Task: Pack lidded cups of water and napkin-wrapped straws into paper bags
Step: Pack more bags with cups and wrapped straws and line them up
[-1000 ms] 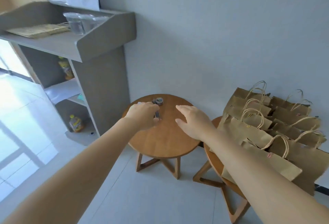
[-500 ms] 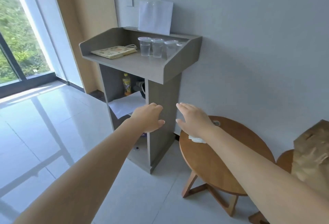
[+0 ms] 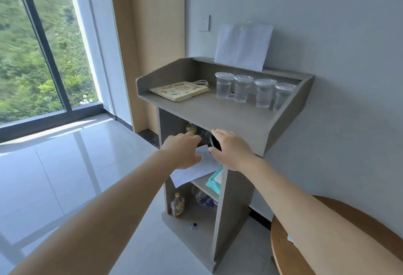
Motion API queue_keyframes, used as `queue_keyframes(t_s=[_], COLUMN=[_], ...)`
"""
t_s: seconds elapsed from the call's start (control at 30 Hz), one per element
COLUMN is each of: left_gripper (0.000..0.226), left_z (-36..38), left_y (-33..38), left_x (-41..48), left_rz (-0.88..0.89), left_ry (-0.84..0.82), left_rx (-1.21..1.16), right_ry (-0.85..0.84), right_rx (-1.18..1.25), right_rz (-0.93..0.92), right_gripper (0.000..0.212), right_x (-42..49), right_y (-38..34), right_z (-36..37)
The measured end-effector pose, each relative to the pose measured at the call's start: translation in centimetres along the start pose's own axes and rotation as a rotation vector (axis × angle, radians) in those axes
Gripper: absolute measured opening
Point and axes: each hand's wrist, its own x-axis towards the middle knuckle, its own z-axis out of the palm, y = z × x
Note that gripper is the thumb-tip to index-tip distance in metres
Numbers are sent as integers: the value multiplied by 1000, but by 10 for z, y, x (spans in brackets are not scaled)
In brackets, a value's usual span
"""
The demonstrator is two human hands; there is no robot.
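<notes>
Cups [image 3: 242,89], lidded, w/ water, on stand [image 3: 196,111].

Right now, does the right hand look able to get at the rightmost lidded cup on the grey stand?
Probably yes. The right hand is empty and open, just below the stand's top; bare surface lies before the rightmost cup. The raised side wall only blocks its right.

This is looking like a reception corner of an office. A grey stand [image 3: 218,114] is standing against a plain wall [image 3: 327,23], lidded cups [image 3: 242,88] are sitting on it, a tall window [image 3: 32,45] is showing greenery left of it, and a round wooden table [image 3: 283,244] is standing right of it.
</notes>
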Motion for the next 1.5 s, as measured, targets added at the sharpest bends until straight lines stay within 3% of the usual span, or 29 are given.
queue_keyframes(t_s=[0.27, 0.43, 0.63, 0.87, 1.0, 1.17, 1.23, 1.33, 1.5], left_gripper=[43, 47, 52, 52, 58, 28, 34, 62, 44], left_z=[-10, 14, 33, 58, 66, 62, 59, 56, 60], left_y=[-114, -167, -222, -248, -260, -275, -284, -286, -271], left_x=[147, 218, 307, 385, 409, 425, 428, 424, 415], left_rz=[-87, -163, -165, -23, 46, 151, 162, 178, 189], left_ry=[10, 24, 15, -37, -164, -142, -140, -162, -175], left_rx=[31, -37, -102, -87, -129, -95, -108, -159, -140], right_ry=[-10, -66, -14, 50, 128, 267, 332, 309, 325], right_rx=[75, 62, 80, 146, 221, 417, 520, 550, 656], right_rz=[-19, 0, 65, 259, 394, 590, 706, 838, 934], right_gripper=[56, 56, 49, 45, 41, 23, 22, 26, 32], right_x=[197, 272, 343, 400, 417, 439, 446, 459, 471], right_y=[6, 11, 13, 12, 15, 19, 19, 19, 16], right_z=[40, 69, 93, 111, 119, 127, 128, 130, 130])
